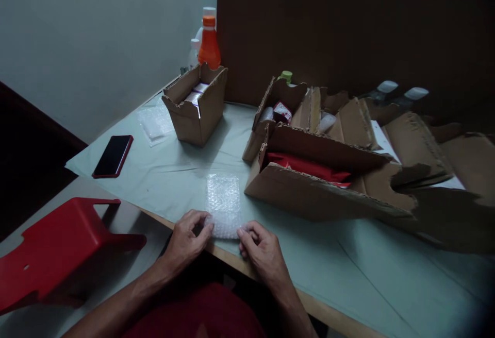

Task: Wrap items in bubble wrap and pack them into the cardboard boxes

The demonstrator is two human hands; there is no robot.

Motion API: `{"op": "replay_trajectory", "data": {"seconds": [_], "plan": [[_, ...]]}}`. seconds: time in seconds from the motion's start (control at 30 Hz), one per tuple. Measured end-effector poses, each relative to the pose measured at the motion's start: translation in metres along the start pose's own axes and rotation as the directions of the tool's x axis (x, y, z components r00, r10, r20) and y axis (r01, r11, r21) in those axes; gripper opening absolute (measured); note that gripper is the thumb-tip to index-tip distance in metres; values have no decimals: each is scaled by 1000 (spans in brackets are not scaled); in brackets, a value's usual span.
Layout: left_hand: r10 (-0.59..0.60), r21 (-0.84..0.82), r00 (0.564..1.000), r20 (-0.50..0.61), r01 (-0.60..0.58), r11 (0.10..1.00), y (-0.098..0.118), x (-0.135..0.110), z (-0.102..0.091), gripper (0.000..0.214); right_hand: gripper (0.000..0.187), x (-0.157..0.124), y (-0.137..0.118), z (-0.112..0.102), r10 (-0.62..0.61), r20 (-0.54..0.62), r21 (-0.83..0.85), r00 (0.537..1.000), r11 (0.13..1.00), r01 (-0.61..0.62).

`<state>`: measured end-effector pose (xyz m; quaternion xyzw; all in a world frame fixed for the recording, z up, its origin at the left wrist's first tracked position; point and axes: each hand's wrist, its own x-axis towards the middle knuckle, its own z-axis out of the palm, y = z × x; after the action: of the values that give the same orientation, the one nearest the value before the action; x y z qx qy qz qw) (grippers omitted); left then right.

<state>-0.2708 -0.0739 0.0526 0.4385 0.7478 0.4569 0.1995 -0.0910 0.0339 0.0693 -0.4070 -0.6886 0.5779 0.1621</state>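
A sheet of clear bubble wrap (223,196) lies on the table near its front edge, its near end folded over into a thicker band. My left hand (190,235) pinches the left corner of that folded end between thumb and fingers. At the opposite corner, my right hand (260,248) grips the wrap the same way, with its other fingers curled under. Whether anything lies inside the fold cannot be made out.
Cardboard bins (328,193) stand at the right, one holding red packets (309,167). A smaller cardboard box (201,116), an orange bottle (209,44), more bubble wrap (154,121) and a phone (113,156) are farther left. A red stool (65,245) stands beside the table.
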Motion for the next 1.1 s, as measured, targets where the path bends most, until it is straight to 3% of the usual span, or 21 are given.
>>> {"op": "replay_trajectory", "data": {"seconds": [0.1, 0.17, 0.27, 0.33, 0.4, 0.5, 0.6, 0.67, 0.77, 0.83, 0.93, 1.03, 1.1], "plan": [[-45, 5, 999, 2, 45, 999, -2, 5, 0, 28, 27, -10, 1, -4, -127, -141, -115, 982, 987, 111], [-66, 12, 997, 31, 65, 998, -3, 8, -1, 34, 22, -18, 0, -5, -362, -203, -323, 910, 902, 286], [-38, 33, 998, 57, 36, 999, -5, 11, 0, 37, 29, -22, -1, 0, -649, -21, -621, 761, 605, 499], [-10, 65, 998, 63, 6, 998, -7, 13, 1, 36, 43, -15, 0, 5, -676, 143, -714, 723, 435, 548], [38, 116, 997, 62, -45, 992, -7, 13, 0, 34, 49, -5, 3, 10, -650, 236, -738, 723, 364, 568], [238, 195, 970, 43, -242, 951, -2, 10, -8, 34, 41, 7, 5, 11, -644, 244, -717, 725, 384, 582], [434, 222, 891, 135, -454, 863, 4, 2, -21, 44, 30, 7, -2, 7, -601, 223, -653, 767, 493, 575], [461, 189, 857, 230, -504, 843, 6, -2, -27, 42, 25, 5, -8, 3, -528, 225, -590, 819, 595, 545], [389, 162, 886, 253, -435, 886, 2, 1, -26, 29, 24, 3, -10, -1, -454, 185, -545, 871, 691, 476], [339, 179, 915, 220, -379, 908, -2, 9, -20, 27, 26, 2, -8, -2, -486, 111, -593, 867, 667, 451], [313, 233, 929, 196, -354, 906, -6, 25, -9, 27, 30, 0, -8, -2, -606, 57, -719, 793, 526, 454], [292, 302, 945, 146, -323, 897, -7, 38, -5, 27, 36, 6, -13, 4, -610, 200, -744, 767, 414, 524], [264, 284, 961, 85, -277, 918, -6, 41, -8, 28, 37, 17, -15, 8, -566, 266, -727, 780, 414, 548]]}}
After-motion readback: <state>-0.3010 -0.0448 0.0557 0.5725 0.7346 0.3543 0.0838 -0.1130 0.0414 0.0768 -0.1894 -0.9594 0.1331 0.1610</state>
